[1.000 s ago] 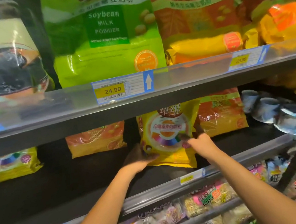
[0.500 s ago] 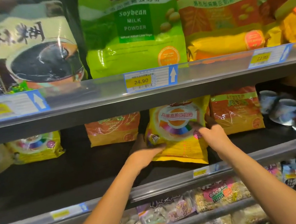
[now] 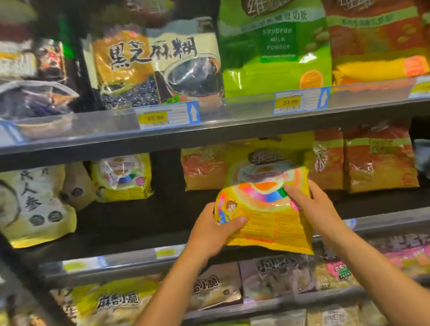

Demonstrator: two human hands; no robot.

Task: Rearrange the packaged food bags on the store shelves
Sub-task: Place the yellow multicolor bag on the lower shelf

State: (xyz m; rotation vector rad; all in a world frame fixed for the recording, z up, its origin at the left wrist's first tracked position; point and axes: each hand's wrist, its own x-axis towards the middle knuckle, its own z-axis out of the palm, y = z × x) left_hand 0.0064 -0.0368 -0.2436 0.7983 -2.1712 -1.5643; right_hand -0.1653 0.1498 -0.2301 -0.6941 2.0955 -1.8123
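Yellow bag (image 3: 271, 221) is held in both of your hands in front of the middle shelf (image 3: 128, 264), tilted, with its lower edge hanging past the shelf's front. Your left hand (image 3: 213, 233) grips the lower left corner, thumb across the face. Your right hand (image 3: 311, 209) clasps the right edge. Support the base when you move it (the film looks slippery) and stand it upright beside the matching pack (image 3: 122, 179). Blur makes the rail labels (image 3: 166, 253) unreadable. Directly behind the bag is possibly a second yellow pack.
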